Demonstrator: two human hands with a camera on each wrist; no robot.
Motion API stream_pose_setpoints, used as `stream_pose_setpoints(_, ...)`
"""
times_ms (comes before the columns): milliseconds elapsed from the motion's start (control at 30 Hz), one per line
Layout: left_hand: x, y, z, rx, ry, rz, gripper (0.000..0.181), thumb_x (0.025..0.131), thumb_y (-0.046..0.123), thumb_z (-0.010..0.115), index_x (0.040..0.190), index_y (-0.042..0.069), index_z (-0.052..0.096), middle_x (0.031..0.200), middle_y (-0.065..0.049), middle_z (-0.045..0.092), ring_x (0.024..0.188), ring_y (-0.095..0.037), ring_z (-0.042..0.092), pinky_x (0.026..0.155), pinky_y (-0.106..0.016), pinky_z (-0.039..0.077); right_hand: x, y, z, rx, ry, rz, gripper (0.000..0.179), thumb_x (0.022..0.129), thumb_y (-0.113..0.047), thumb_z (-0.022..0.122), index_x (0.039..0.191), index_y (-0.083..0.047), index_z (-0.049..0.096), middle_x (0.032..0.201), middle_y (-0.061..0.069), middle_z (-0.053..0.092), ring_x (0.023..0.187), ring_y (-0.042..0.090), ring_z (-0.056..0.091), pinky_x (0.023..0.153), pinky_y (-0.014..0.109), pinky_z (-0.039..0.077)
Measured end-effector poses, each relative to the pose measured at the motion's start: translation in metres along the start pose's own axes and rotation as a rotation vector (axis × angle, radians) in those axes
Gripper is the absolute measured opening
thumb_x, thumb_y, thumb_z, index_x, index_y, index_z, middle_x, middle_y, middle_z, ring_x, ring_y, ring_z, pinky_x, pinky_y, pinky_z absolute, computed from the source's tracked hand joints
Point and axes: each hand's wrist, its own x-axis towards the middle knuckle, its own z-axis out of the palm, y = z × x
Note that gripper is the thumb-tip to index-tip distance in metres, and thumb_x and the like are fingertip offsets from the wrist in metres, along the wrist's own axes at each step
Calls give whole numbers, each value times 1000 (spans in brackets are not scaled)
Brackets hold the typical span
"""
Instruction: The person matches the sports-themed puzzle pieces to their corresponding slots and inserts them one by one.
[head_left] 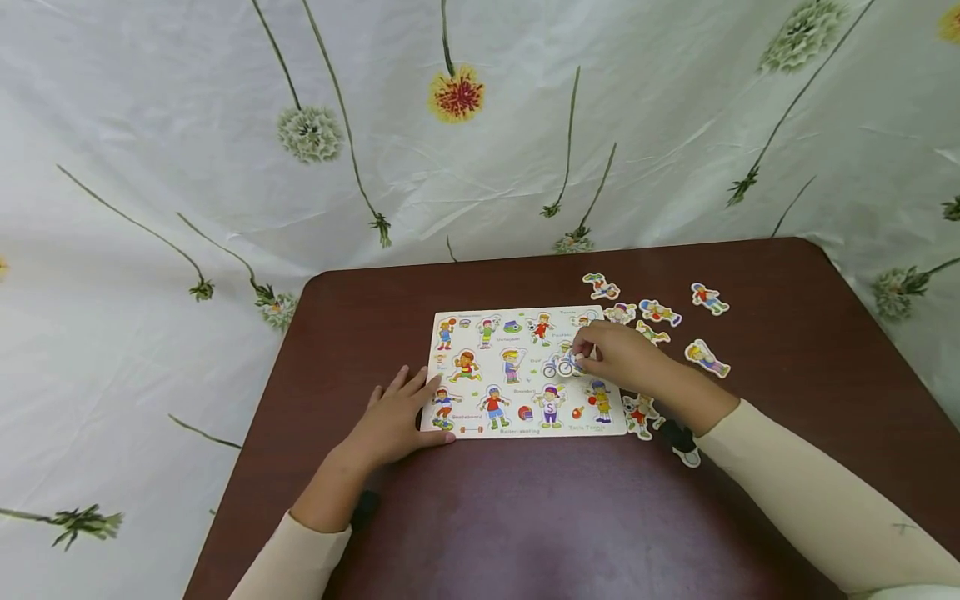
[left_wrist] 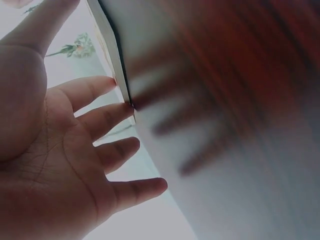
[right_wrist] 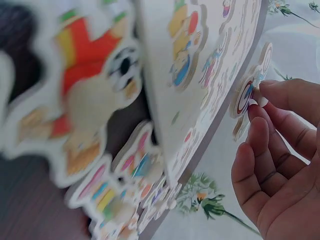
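Note:
A white wooden puzzle board [head_left: 491, 400] printed with children playing sports lies on the dark table. My right hand [head_left: 618, 354] is over the right part of the board. Its thumb and fingertips pinch a bicycle puzzle piece [right_wrist: 248, 92] by a small knob, and that piece [head_left: 555, 367] seems raised off the board in the right wrist view. My left hand [head_left: 393, 421] lies at the board's left edge with fingers spread and fairly straight. In the left wrist view, fingertips of that hand [left_wrist: 65, 135] touch the board's edge [left_wrist: 115, 60].
Several loose puzzle pieces lie right of the board, among them a child with yellow hair [head_left: 707, 358] and a blue-capped figure [head_left: 708, 298]. A football player piece [head_left: 640, 414] sits against the board's right edge. Behind the table [head_left: 510, 517] hangs a flower-printed white cloth [head_left: 480, 183].

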Motion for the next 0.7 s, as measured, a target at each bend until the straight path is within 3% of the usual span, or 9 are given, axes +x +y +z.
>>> stream_pose_setpoints(700, -4, 3, -2, -36, -14, -24, 90, 84, 58, 74, 158, 20, 38, 167, -20, 23, 156, -44, 17, 116, -76, 15, 28, 1, 21, -53, -147, 51, 5, 93, -16, 72, 95, -12, 70, 87, 0, 63, 78, 13, 54, 73, 30, 45)
